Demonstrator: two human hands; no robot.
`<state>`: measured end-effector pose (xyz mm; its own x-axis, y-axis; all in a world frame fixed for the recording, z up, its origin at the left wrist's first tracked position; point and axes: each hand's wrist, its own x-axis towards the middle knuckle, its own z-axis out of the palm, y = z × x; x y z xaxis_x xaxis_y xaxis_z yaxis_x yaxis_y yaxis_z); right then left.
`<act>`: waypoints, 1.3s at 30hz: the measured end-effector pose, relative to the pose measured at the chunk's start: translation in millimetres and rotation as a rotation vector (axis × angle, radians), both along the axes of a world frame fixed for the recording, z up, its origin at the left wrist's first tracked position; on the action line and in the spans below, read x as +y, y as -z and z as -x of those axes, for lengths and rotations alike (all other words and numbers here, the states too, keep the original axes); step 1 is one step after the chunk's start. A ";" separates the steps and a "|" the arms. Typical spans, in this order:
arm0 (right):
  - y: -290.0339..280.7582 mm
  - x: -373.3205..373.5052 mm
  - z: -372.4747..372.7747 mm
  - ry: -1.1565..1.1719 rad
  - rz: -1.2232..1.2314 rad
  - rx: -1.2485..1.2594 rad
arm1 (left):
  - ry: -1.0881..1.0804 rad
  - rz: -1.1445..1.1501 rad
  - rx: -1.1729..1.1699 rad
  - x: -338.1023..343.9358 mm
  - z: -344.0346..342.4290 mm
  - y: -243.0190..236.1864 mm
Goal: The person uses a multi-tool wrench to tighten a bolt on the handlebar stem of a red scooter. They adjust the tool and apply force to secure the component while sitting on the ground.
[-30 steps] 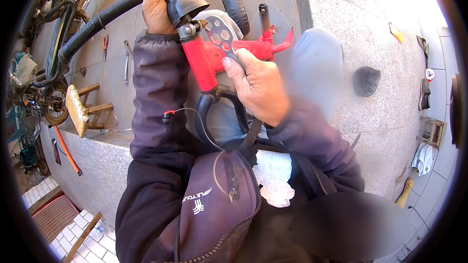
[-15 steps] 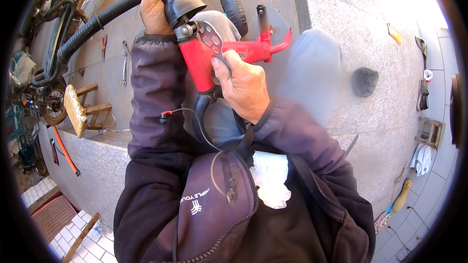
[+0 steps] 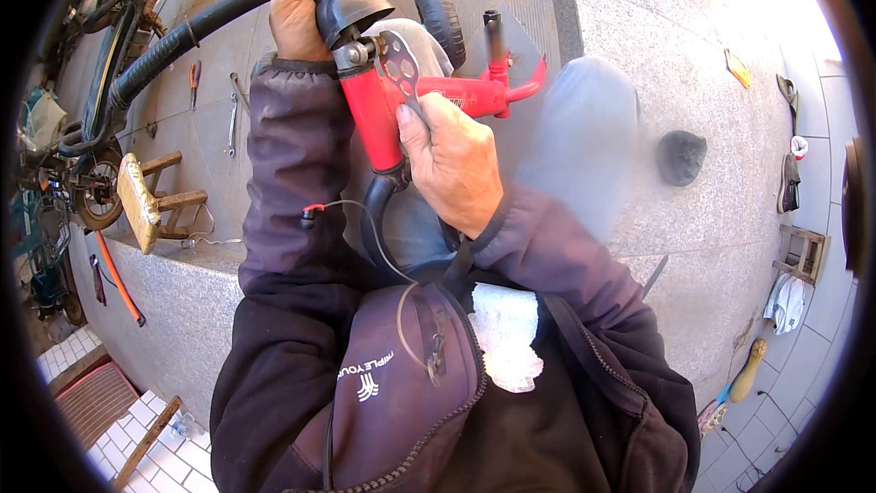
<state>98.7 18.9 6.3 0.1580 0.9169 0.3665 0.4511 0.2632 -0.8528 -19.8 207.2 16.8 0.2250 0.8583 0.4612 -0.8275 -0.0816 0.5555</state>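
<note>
My left hand (image 3: 299, 16) is wrapped round the black handlebar (image 3: 219, 20) near its stem, at the top of the view. Below it, a black dome-shaped cover (image 3: 358, 11) sits over the upper end of a red bike frame (image 3: 372, 123). A metal bolt clamp (image 3: 352, 55) shows between the dome and the red tube. Pinched in my right hand (image 3: 453, 160) is a flat multi-hole wrench (image 3: 399, 62), its holed end beside the clamp. Whether it grips a nut I cannot tell. A black curved fork (image 3: 372, 219) extends below the red tube toward my lap.
On the floor at left lie a screwdriver (image 3: 194, 84) and a spanner (image 3: 232, 128). A small wooden stool (image 3: 146, 201) stands near parked motorbikes. Beyond the red frame is a small black wheel (image 3: 440, 26). A dark round lump (image 3: 682, 157) rests on the stone slab at right.
The handlebar, dome and red frame have shifted slightly right in view. My left hand keeps its hold; the wrench stays by the clamp, tilted a little differently.
</note>
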 end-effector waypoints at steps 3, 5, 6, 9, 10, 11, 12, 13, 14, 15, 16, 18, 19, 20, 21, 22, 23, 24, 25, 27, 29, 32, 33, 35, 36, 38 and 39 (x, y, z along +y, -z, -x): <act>-4.5 1.2 1.1 0.019 -0.031 -0.064 | 0.000 0.005 -0.010 -0.1 -0.4 -0.1; -6.0 1.1 1.3 0.040 -0.054 -0.131 | -0.006 0.007 -0.013 -0.7 -0.9 -0.3; -6.4 0.6 1.3 0.053 -0.064 -0.174 | -0.012 0.008 -0.010 -1.3 -1.3 -0.6; -6.9 0.1 3.7 0.085 -0.079 -0.207 | -0.008 0.017 -0.016 -0.5 -0.4 0.4; -7.0 0.0 4.4 0.094 -0.081 -0.201 | -0.003 0.022 -0.020 -0.1 0.0 0.9; -7.3 -0.1 4.3 0.085 -0.071 -0.211 | -0.003 0.026 -0.021 -0.1 0.3 1.1; -7.9 -0.1 4.1 0.075 -0.062 -0.220 | -0.003 0.030 -0.022 -0.2 0.3 1.2; -8.6 -0.2 3.9 0.067 -0.052 -0.229 | -0.002 0.035 -0.023 -0.2 0.2 1.3; -10.2 0.0 4.0 0.066 -0.062 -0.231 | -0.001 0.032 -0.019 0.0 -0.1 1.0; -12.3 0.3 4.4 0.066 -0.072 -0.232 | 0.000 0.029 -0.014 0.1 -0.7 0.7; -14.3 0.4 4.3 0.067 -0.082 -0.233 | 0.003 0.026 -0.011 0.4 -1.8 0.5; -16.7 -0.4 5.7 0.061 -0.069 -0.260 | -0.011 0.028 -0.007 -0.4 1.5 1.5; -18.2 -0.5 5.9 0.058 -0.061 -0.274 | -0.018 0.030 -0.006 -0.8 2.6 2.1; -21.4 -0.6 4.0 0.046 -0.039 -0.296 | -0.019 0.025 -0.004 -1.5 1.7 1.3; -25.8 -0.8 0.3 0.033 -0.017 -0.318 | -0.022 0.021 -0.003 -2.4 0.2 0.4; -30.3 -0.9 -3.4 0.019 0.005 -0.341 | -0.024 0.016 -0.002 -3.0 0.2 -0.2; -35.8 -0.5 -7.3 -0.013 0.053 -0.368 | -0.007 0.013 -0.008 -1.7 1.0 0.8; -41.5 0.0 -11.1 -0.046 0.101 -0.395 | 0.010 0.009 -0.015 0.4 2.7 3.1; -44.4 0.5 -14.5 -0.080 0.149 -0.422 | 0.026 0.005 -0.022 2.1 3.8 4.2; -40.6 5.2 -21.1 -0.120 0.126 -0.384 | 0.006 0.009 -0.021 0.7 -3.9 -1.0; -51.5 8.8 -27.8 -0.167 0.160 -0.399 | -0.009 0.013 -0.019 -1.1 -7.0 -3.5; -62.3 12.2 -31.5 -0.197 0.201 -0.434 | -0.014 0.011 -0.013 -2.4 -6.3 -3.9; -66.3 12.7 -32.8 -0.203 0.212 -0.445 | -0.011 0.006 -0.012 -1.6 -6.4 -3.1; -73.5 11.1 -36.0 -0.219 0.214 -0.454 | -0.003 0.003 -0.022 -1.6 -7.3 -3.0; -75.1 10.7 -36.6 -0.227 0.215 -0.457 | 0.002 0.005 -0.033 -2.0 -9.0 -3.7; -74.8 11.2 -33.9 -0.207 0.212 -0.464 | -0.007 0.010 -0.044 -2.3 -9.7 -3.7; -74.7 11.1 -33.2 -0.196 0.211 -0.468 | -0.021 0.012 -0.043 -2.3 -9.1 -3.3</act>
